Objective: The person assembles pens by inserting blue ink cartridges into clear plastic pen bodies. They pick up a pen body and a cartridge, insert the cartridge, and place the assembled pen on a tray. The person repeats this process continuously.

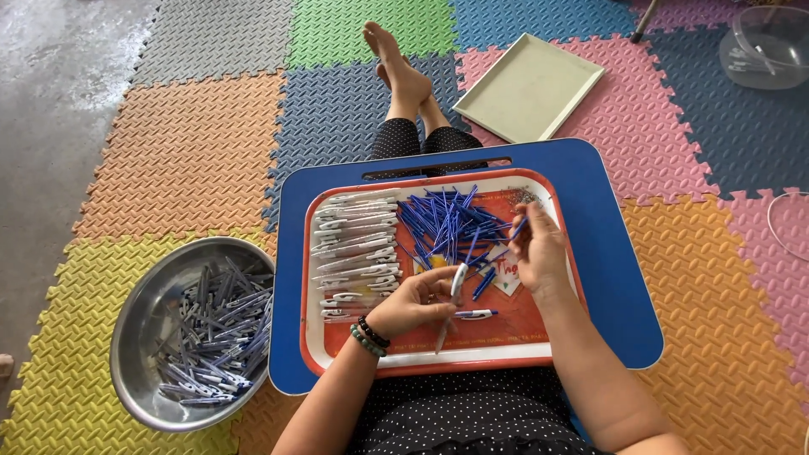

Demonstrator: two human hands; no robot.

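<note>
We are mid-assembly: our left hand (413, 305) pinches a white plastic pen barrel (456, 282) upright over the red-rimmed tray (438, 364), and our right hand (539, 253) pinches a thin blue refill (518, 227) (from the blue heap (442, 221)). Next, we judge, comes lining its tip with the barrel's mouth.

1. My left hand (413, 303) sits low and near the middle, palm turned partly up, fingers curled inward in a closed grip with the thumb pressing from the side.
2. My left wrist is bent slightly back and wears a dark and green beaded band; the forearm runs down and to the left toward my body.
3. My right hand (538, 248) is raised a little higher and further out, back of the hand toward me, fingertips pinched together in a fine grip.
4. My right forearm comes in from the lower right, bare, angled up and leftward.
5. The two hands are near each other but not touching.
</note>
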